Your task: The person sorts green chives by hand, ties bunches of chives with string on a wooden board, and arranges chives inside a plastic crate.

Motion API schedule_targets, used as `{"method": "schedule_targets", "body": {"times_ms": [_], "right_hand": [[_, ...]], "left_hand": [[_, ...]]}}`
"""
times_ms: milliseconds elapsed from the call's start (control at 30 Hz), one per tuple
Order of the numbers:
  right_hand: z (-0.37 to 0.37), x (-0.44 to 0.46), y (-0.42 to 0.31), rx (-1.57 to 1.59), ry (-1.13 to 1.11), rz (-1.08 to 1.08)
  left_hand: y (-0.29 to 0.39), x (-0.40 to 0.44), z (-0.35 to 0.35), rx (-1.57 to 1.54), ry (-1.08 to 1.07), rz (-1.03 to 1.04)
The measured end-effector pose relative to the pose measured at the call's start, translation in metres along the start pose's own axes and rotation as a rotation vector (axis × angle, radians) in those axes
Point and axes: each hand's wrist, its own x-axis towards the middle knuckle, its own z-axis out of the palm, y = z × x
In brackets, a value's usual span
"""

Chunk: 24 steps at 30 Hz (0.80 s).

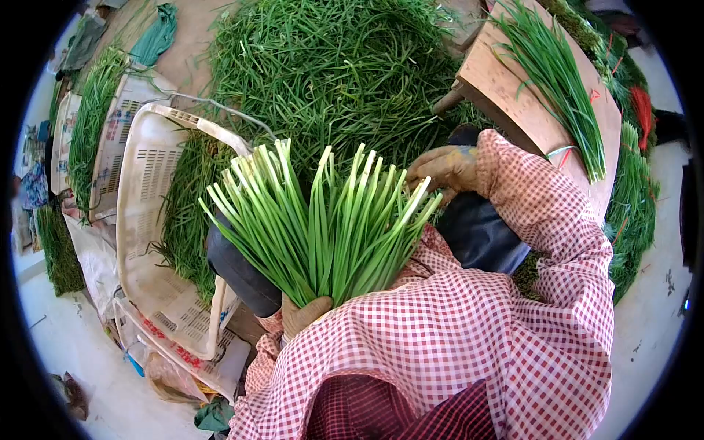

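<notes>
White slotted basket (pixel 133 227): is sitting at the left of the view.
Grey cord (pixel 220 108): is running past the basket's far corner.
Teal cloth (pixel 155 35): is lying crumpled at upper left.
Wooden tabletop (pixel 485 64): is slanting across the upper right.
Red strands (pixel 640 114): are showing beyond that tabletop.
Dark green cloth (pixel 214 416): is lying at lower left.
Pale floor (pixel 645 323): is spreading along both sides.

I saw the stalks (pixel 330 253) in fresh green, whitening at their far tips, and the left hand (pixel 306 315) and right hand (pixel 449 169) in dull tan gloves. Red-and-white check covered the near smock (pixel 440 323). The crate (pixel 136 220) on the left looked cream, the bench (pixel 491 70) at far right pale brown, and the bundle (pixel 640 110) beyond it vivid red.
</notes>
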Motion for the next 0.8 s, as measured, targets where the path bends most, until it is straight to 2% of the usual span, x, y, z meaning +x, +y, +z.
{"method": "schedule_targets", "body": {"times_ms": [33,133,233,300,367,467,500,567,600,633,700,733,800], "right_hand": [[0.003,0.009,0.000,-0.048,-0.090,0.062],[0.000,0.025,0.013,-0.020,-0.089,-0.030],[0.014,0.009,-0.003,-0.138,0.027,0.083],[0.014,0.002,-0.003,0.056,-0.126,0.024],[0.000,0.028,0.017,-0.072,-0.177,-0.049],[0.006,0.029,0.019,-0.001,-0.271,-0.407],[0.010,0.028,0.012,-0.009,-0.250,-0.361],[0.025,0.007,-0.010,-0.098,0.071,-0.173],[0.022,0.009,-0.017,-0.182,0.188,-0.203],[0.013,0.007,-0.024,0.023,0.185,-0.264],[0.001,0.003,-0.049,-0.019,0.529,-0.442],[0.001,0.002,-0.052,-0.019,0.529,-0.445],[0.001,-0.002,-0.058,-0.023,0.607,-0.018]], "left_hand": [[0.003,-0.001,0.001,0.049,0.020,-0.022],[0.006,-0.002,0.002,0.077,0.043,-0.034],[0.005,-0.003,-0.002,0.068,0.055,-0.033],[0.003,0.001,-0.001,0.084,0.055,-0.033],[0.002,0.002,-0.001,0.072,0.023,-0.023],[0.003,0.001,-0.001,0.071,-0.005,0.008],[0.004,0.001,0.000,0.078,-0.013,0.022],[-0.004,0.003,-0.010,0.150,-0.058,0.091],[-0.007,0.004,-0.012,0.226,-0.108,0.162],[-0.007,0.004,-0.011,0.223,-0.107,0.162],[-0.003,0.003,-0.004,-0.003,-0.037,0.005],[0.000,0.000,-0.002,-0.002,-0.037,0.007],[0.004,-0.001,0.003,0.025,-0.005,0.014]]}}
